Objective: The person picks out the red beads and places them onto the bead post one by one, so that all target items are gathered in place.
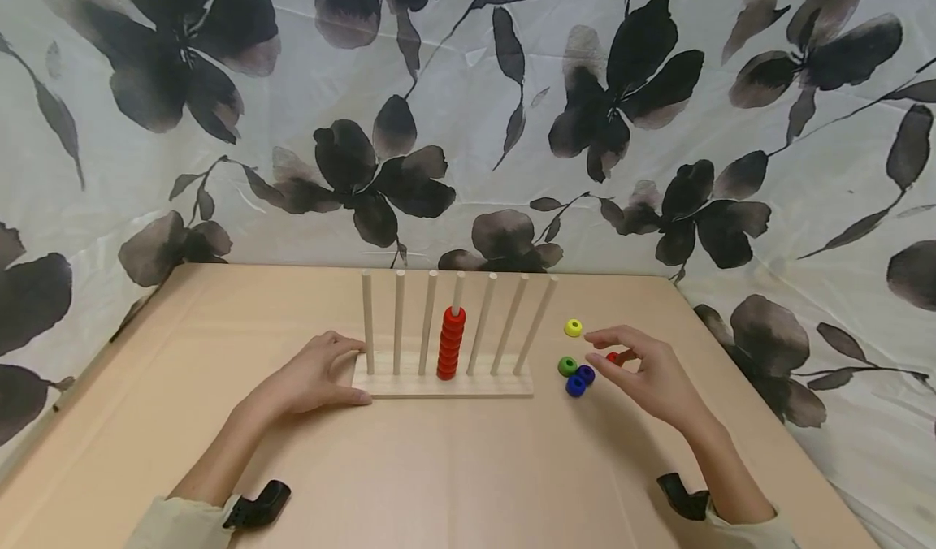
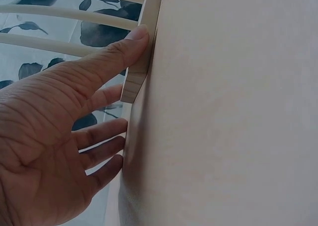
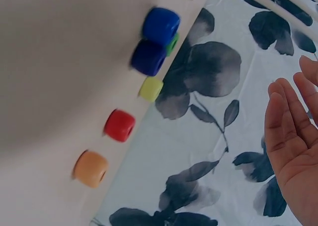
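A wooden peg rack (image 1: 409, 386) stands on the table, with several upright pegs. A stack of red beads (image 1: 451, 344) sits on its middle peg. My left hand (image 1: 310, 374) grips the left end of the rack's base; in the left wrist view the thumb lies on the base (image 2: 134, 83). My right hand (image 1: 661, 382) hovers right of the rack, holding nothing, its fingers fairly straight. Near it lie a yellow bead (image 1: 574, 327), a green bead (image 1: 567, 365), two blue beads (image 1: 576, 386) and a red bead (image 1: 612, 358). An orange bead (image 3: 90, 169) shows only in the right wrist view.
The light wood-coloured table (image 1: 453, 468) ends at a back edge behind the rack. A white cloth with dark flowers (image 1: 512, 183) hangs behind it and shows along both sides.
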Tool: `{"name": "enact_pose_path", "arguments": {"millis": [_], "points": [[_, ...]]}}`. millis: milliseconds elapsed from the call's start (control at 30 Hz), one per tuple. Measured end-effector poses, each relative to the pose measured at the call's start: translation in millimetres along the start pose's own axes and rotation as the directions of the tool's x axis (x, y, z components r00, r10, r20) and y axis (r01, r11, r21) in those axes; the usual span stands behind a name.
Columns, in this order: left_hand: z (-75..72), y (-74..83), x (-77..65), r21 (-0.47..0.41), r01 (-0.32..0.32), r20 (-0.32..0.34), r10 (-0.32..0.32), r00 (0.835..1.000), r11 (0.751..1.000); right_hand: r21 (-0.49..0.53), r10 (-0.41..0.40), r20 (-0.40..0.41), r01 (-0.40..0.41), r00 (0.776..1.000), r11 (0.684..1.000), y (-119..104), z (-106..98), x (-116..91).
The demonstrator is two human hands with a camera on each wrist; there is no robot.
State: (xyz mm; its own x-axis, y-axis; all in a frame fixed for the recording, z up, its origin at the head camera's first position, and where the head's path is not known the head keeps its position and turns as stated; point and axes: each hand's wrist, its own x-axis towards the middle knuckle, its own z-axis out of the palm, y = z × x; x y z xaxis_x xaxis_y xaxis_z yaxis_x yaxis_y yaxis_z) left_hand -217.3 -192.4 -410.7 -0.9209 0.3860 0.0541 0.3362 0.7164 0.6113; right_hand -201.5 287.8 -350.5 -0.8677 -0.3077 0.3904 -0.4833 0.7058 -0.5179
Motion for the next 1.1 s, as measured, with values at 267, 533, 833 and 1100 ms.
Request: {"name": "enact_pose_path", "arguments": {"millis": [267,533,833,1100], "points": [[-2.1,2.6,-1.3,-0.001,-0.007,-0.012,0.007,1.000,1.000,-0.043,0.019,-0.016,-0.020,1.000,0.999,14.5,-6.1,-5.2],[-3.0,3.2,0.5,0.009,-0.013,-0.009,0.013,1.000,1.000,-0.041,0.096,0.035,-0.095,0.995,0.995,33.2,-6.2,-2.7],[-2.3,3.0,1.1,0.013,-0.007,0.001,0.007,1.000,1.000,-0.022,0.172,0.135,-0.170,0.976,0.985,64.0,-6.5,0.1],[-1.6,0.6,0.7,0.011,-0.001,0.001,0.001,1.000,1.000,0.001,0.211,0.190,-0.215,0.959,0.977,88.1,-5.3,3.6]]}}
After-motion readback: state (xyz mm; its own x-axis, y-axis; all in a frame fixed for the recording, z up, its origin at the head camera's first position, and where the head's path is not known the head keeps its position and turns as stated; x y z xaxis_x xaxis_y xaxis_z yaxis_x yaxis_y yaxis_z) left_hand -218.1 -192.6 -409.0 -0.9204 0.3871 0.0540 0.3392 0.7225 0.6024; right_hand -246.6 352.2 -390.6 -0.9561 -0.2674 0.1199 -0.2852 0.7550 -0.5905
